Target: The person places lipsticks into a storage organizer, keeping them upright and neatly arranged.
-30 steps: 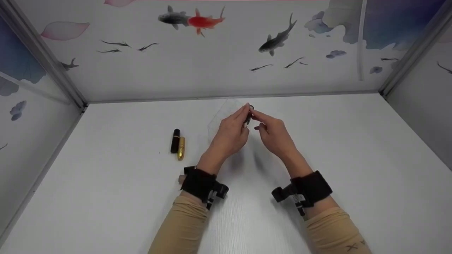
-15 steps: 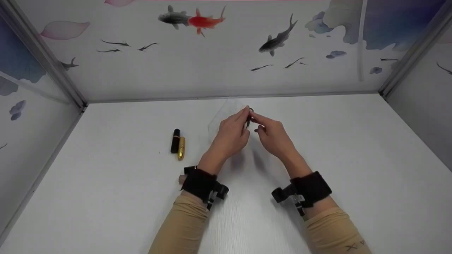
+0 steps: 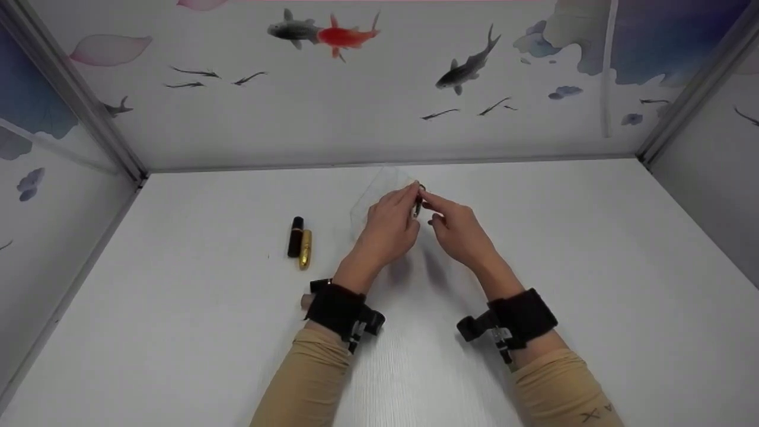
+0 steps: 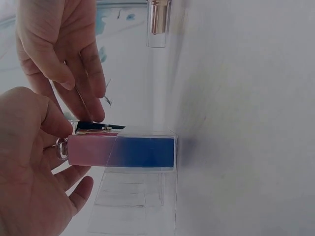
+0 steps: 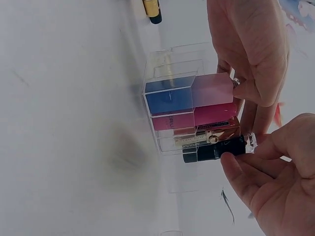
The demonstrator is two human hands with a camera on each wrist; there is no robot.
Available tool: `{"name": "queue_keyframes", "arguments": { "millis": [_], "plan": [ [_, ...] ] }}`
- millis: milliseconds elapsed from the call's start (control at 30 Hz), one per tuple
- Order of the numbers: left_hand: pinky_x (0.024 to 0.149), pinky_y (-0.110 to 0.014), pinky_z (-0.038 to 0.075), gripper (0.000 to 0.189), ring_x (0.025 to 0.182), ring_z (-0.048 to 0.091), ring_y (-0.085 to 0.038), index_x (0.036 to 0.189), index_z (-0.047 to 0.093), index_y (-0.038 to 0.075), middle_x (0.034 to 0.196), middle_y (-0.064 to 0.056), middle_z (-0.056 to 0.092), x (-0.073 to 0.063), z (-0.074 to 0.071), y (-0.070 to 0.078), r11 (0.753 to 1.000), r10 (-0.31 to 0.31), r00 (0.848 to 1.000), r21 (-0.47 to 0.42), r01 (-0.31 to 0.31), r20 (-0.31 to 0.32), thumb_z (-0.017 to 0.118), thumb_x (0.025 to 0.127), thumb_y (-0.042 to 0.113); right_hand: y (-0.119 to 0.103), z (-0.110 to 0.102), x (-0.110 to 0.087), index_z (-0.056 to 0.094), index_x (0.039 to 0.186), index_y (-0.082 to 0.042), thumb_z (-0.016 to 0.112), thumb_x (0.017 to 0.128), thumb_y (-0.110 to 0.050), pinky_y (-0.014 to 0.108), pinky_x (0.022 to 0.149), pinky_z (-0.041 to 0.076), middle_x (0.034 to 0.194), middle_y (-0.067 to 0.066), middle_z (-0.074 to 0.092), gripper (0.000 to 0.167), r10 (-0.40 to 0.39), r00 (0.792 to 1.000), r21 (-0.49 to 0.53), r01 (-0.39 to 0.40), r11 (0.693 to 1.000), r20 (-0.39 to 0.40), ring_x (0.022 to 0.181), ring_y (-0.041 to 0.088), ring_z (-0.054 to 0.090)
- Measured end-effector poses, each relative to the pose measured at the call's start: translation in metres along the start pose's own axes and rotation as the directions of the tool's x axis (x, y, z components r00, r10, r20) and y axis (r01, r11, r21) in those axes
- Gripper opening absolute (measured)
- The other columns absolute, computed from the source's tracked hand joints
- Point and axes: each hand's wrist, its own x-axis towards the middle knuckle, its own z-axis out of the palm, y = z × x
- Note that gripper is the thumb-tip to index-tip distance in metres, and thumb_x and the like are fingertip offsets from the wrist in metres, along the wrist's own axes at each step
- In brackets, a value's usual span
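A clear, compartmented lipstick holder stands under my hands with several lipstick tubes in it, among them a pink-and-blue square tube with a ring on top and a glossy pink one. My right hand pinches the clear end of a black lipstick tube. That tube lies at the holder's near side in the right wrist view, beside a gold-and-red one. Fingers straight, my left hand reaches over the tube tops. Its thumb is right at the ringed top, and some fingertips are hidden behind the tubes.
On the white table, left of the holder, lie a black tube and a gold tube side by side. Another tube shows partly behind the left wristband. Printed panels border the table at the back and sides.
The fingertips and the dark tube between them have shifted slightly toward me. Otherwise, hands and table items keep nearly the same places.
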Motion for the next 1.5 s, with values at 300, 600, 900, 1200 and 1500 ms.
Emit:
{"name": "queue_keyframes", "arguments": {
  "millis": [300,600,900,1200,1500],
  "plan": [
    [0.119,-0.051,0.032,0.064,0.149,0.035,-0.027,0.159,0.026,0.013,0.158,-0.008,0.042,-0.0010,-0.0003,-0.0005,0.998,-0.046,0.997,-0.041,0.049,0.055,0.050,0.099,0.017,0.0009,0.0025,0.0004,0.039,0.152,-0.004,0.042,0.099,0.007,0.047,0.108,0.049,0.154,0.014,0.047,0.054,-0.010,0.999,0.008,0.010,1.000,0.040,0.137,0.031,0.053],
    [0.121,-0.051,0.027,0.078,0.151,0.029,-0.025,0.161,0.019,0.014,0.162,-0.007,0.034,0.0004,0.0006,-0.0013,0.996,-0.082,0.987,-0.034,0.087,0.138,0.054,0.092,0.028,0.0030,0.0045,0.0007,0.035,0.154,-0.003,0.040,0.100,0.006,0.047,0.114,0.043,0.155,0.015,0.045,0.055,0.008,0.997,-0.007,-0.008,1.000,0.071,0.141,0.030,0.048],
    [0.122,-0.052,0.024,0.085,0.152,0.026,-0.026,0.161,0.018,0.015,0.161,-0.008,0.034,-0.0002,0.0024,-0.0011,0.995,-0.096,0.984,0.016,0.094,0.148,0.063,0.091,0.038,0.0044,0.0068,0.0008,0.034,0.154,-0.002,0.040,0.099,0.006,0.047,0.116,0.040,0.155,0.016,0.045,0.056,0.009,0.997,-0.032,-0.006,0.999,0.081,0.142,0.030,0.046],
    [0.122,-0.052,0.024,0.084,0.151,0.028,-0.026,0.160,0.021,0.014,0.159,-0.008,0.036,-0.0004,0.0035,-0.0006,0.994,-0.106,0.984,0.021,0.104,0.144,0.064,0.092,0.035,0.0060,0.0069,0.0011,0.033,0.154,-0.001,0.040,0.098,0.006,0.049,0.117,0.039,0.155,0.018,0.044,0.057,0.016,0.995,-0.024,-0.014,1.000,0.103,0.142,0.033,0.046],
    [0.121,-0.051,0.027,0.076,0.149,0.032,-0.028,0.157,0.030,0.012,0.157,-0.009,0.041,-0.0015,0.0039,-0.0007,0.995,-0.099,0.989,-0.004,0.100,0.108,0.061,0.091,0.032,0.0083,0.0060,0.0006,0.033,0.154,-0.001,0.038,0.100,0.006,0.050,0.117,0.038,0.158,0.018,0.039,0.055,0.027,0.992,-0.023,-0.025,0.999,0.123,0.141,0.035,0.047]
  ]
}}
